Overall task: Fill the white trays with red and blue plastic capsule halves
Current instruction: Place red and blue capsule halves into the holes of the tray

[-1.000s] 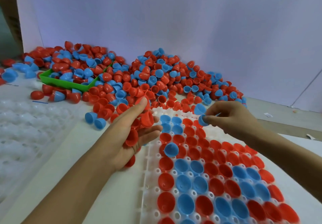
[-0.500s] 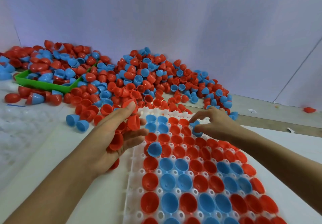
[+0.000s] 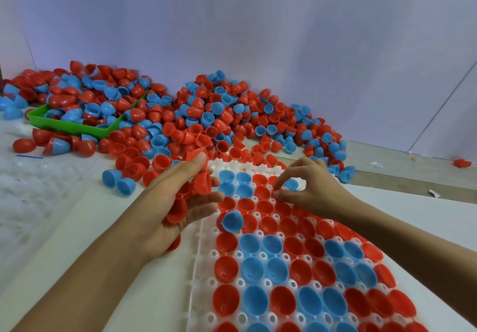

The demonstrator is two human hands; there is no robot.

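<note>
Right hand (image 3: 312, 189) pinches a blue half (image 3: 291, 184), seating it, I think, in the tray (image 3: 204, 241); left hand (image 3: 175, 202) cups red halves (image 3: 201, 183) for next.

Left forearm extended from lower left, bare, angled up and to right. Left hand (image 3: 170, 202) turned palm up, fingers loosely curled, thumb raised toward far side; held things cupped against palm and fingers. Right forearm extended from right edge, bare, angled up and to left. Right hand (image 3: 313, 189) held palm down, wrist slightly raised; index finger and thumb arched forward and brought close together at tips, remaining fingers curled beneath. Hands held near each other, not touching.
</note>
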